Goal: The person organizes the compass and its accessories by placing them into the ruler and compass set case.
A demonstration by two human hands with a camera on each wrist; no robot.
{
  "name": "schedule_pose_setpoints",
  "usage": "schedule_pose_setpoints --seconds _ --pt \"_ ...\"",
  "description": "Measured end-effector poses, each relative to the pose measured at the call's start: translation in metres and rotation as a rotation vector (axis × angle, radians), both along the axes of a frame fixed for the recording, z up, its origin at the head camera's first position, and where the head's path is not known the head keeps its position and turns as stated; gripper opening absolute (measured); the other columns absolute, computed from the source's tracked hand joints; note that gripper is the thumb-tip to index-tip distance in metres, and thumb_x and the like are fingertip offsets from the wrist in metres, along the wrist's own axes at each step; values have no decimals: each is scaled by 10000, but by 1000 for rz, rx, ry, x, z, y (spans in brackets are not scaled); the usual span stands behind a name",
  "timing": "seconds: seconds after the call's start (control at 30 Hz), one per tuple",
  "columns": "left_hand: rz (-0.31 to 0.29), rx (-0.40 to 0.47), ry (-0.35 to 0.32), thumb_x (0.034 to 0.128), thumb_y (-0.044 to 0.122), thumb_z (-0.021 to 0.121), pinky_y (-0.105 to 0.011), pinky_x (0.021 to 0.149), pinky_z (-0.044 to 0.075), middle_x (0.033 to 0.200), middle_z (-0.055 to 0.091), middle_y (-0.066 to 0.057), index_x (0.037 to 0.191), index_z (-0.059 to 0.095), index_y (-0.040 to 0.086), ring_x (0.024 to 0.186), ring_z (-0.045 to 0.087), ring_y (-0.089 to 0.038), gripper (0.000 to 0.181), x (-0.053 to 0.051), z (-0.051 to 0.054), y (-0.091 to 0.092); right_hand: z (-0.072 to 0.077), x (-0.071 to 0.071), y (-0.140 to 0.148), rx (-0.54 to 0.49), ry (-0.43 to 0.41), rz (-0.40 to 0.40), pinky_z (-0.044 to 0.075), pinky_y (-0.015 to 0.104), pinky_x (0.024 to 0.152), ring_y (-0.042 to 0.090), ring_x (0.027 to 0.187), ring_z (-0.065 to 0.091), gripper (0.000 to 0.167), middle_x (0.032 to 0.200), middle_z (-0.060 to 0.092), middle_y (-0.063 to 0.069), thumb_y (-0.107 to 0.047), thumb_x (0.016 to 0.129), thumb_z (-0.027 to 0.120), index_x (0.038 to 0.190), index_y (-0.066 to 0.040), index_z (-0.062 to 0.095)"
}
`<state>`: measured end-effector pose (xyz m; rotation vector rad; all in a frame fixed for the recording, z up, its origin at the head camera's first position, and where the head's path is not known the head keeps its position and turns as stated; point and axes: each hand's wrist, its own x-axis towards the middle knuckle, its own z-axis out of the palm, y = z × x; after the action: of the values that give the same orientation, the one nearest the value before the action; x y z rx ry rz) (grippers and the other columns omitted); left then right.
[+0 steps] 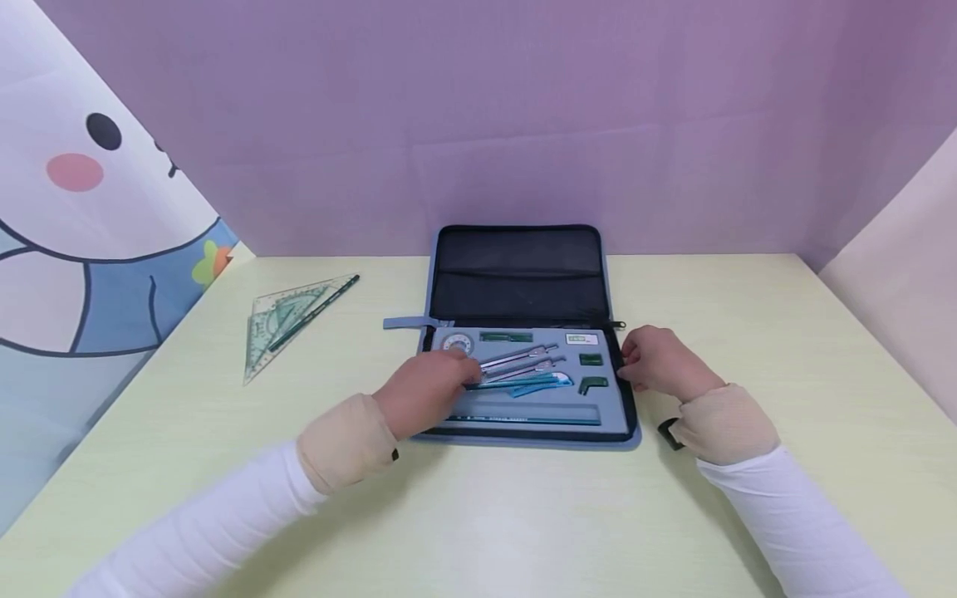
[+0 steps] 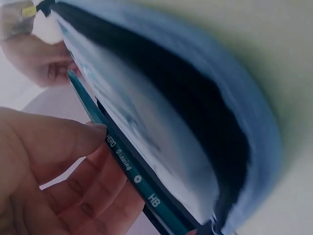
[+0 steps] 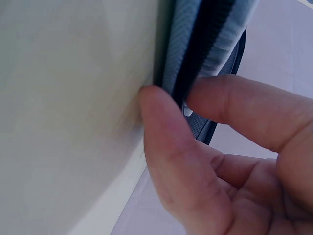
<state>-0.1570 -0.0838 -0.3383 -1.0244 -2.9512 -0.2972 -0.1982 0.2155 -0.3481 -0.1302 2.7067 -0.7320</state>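
Note:
An unzipped blue case lies spread on the table, its dark lid raised at the back. Over its grey tray my left hand pinches a green pencil, marked HB in the left wrist view, between thumb and fingers. Two compasses and a blue piece lie beside the pencil. At the case's right edge my right hand pinches the zippered rim between thumb and finger.
Clear set squares with a dark green pencil across them lie at the table's back left. The tray also holds a ruler, a white eraser and small green pieces. A purple cloth hangs behind.

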Motion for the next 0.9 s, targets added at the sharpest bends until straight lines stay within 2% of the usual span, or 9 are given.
schedule_pose_setpoints --seconds 0.17,0.33,0.47,0.73,0.9 --pt "-60 -11 8 845 -34 619 -289 743 531 931 663 -33 1002 692 83 779 603 -157 209 6 -3 10 -1 1 1 -29 -4 2 546 286 615 187 676 614 241 911 603 235 10 840 619 1017 144 525" --pt "-83 -29 23 845 -28 622 -281 719 525 925 661 -24 987 695 109 759 588 -152 210 9 -8 18 0 0 0 -17 -13 -6 546 283 616 190 685 610 229 916 608 230 5 845 620 1014 133 533" --pt "-91 -64 25 851 -16 623 -274 719 530 940 669 -24 980 693 123 775 606 -146 202 11 -10 23 0 0 0 2 -12 -7 544 279 614 193 685 601 218 909 614 221 -1 848 623 1008 126 544" --pt "-86 -114 19 863 0 611 -284 684 533 919 661 -1 991 702 141 790 617 -141 212 13 -11 30 -1 1 1 -38 -9 5 547 291 615 192 680 616 229 913 598 235 11 842 619 1005 138 523" --pt "-89 -126 22 865 9 614 -289 724 537 961 671 3 1010 705 148 823 623 -136 220 13 -10 33 -1 0 0 -11 -8 -3 547 284 615 198 688 610 222 916 609 231 5 845 623 1006 130 537"
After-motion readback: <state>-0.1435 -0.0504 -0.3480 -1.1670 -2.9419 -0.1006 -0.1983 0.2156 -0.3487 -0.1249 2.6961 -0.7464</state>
